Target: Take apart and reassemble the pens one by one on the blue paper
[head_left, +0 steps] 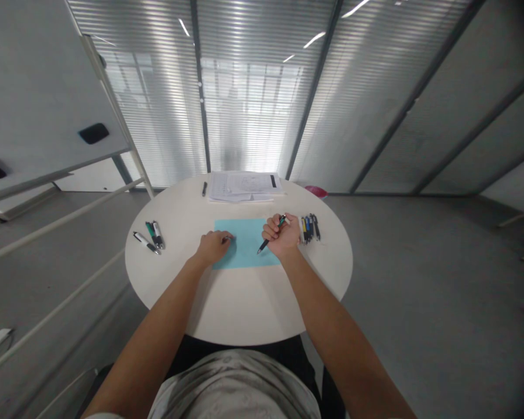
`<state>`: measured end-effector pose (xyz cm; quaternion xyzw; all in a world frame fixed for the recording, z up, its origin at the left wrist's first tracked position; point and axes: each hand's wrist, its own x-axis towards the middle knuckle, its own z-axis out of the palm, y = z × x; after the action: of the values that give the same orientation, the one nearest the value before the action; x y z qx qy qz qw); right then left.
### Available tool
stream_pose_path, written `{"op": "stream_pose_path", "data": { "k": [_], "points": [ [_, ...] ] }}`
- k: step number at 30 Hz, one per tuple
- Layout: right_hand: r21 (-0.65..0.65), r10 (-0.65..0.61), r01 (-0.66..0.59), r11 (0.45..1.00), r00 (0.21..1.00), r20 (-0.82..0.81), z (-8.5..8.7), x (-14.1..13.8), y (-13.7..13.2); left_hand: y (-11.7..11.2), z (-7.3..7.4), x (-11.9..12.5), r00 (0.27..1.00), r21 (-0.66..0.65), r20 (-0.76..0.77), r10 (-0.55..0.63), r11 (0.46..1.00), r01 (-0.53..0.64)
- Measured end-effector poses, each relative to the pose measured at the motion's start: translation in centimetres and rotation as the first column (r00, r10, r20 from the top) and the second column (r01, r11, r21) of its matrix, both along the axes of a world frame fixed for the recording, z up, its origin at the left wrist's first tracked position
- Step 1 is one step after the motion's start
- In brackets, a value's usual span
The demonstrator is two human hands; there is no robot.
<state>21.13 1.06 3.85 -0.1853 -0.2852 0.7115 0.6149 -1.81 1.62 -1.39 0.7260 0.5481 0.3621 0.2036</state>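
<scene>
A light-blue sheet of paper [244,256] lies on the white round table [244,302]. Over its right side, my right hand [284,237] is turned palm up and closed around a dark pen [264,244]. The pen slants, its tip pointing down-left above the sheet and its other end showing by the thumb. At the sheet's left edge rests my left hand [213,248], fingers curled together. A small dark thing shows at its fingertips, too small to name. Just right of my right hand is a row of several pens [310,227].
Several white, green and black pens [152,237] lie at the table's left. A stack of printed papers [242,189] is at the back, with a single dark pen [204,189] beside it. A whiteboard on a metal frame [94,87] stands left; a glass wall with blinds is behind.
</scene>
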Motion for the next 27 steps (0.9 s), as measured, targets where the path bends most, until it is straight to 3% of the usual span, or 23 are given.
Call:
{"op": "stream_pose_path", "data": {
  "k": [6,10,14,18,23,27],
  "points": [
    [0.015,-0.032,0.032,0.999,0.999,-0.014,0.3,-0.4,-0.2,0.1,-0.2,0.0,0.998,-0.017,0.062,-0.005,1.000,0.006],
    [0.021,-0.221,0.220,0.975,0.969,0.112,0.3,-1.5,0.1,0.1,-0.1,0.1,0.993,-0.020,0.113,-0.016,1.000,0.018],
    [0.028,-0.286,0.288,0.957,0.927,0.241,-0.2,-2.0,0.5,-0.3,0.7,0.3,0.995,-0.065,-0.095,-0.003,0.998,-0.003],
    [0.001,-0.170,0.191,0.982,0.871,0.462,-0.8,-1.7,0.6,-0.7,1.9,0.5,0.910,-0.101,-0.415,-0.015,0.994,-0.030],
    [0.060,-0.176,0.177,0.982,0.769,0.615,-1.0,-2.2,0.5,-1.0,2.4,0.7,0.875,-0.095,-0.484,-0.019,0.995,-0.031],
    [0.208,-0.276,0.181,0.961,0.659,0.700,-1.2,-2.7,0.3,-1.0,2.4,0.7,0.874,-0.090,-0.485,-0.020,0.996,-0.027]
  ]
}}
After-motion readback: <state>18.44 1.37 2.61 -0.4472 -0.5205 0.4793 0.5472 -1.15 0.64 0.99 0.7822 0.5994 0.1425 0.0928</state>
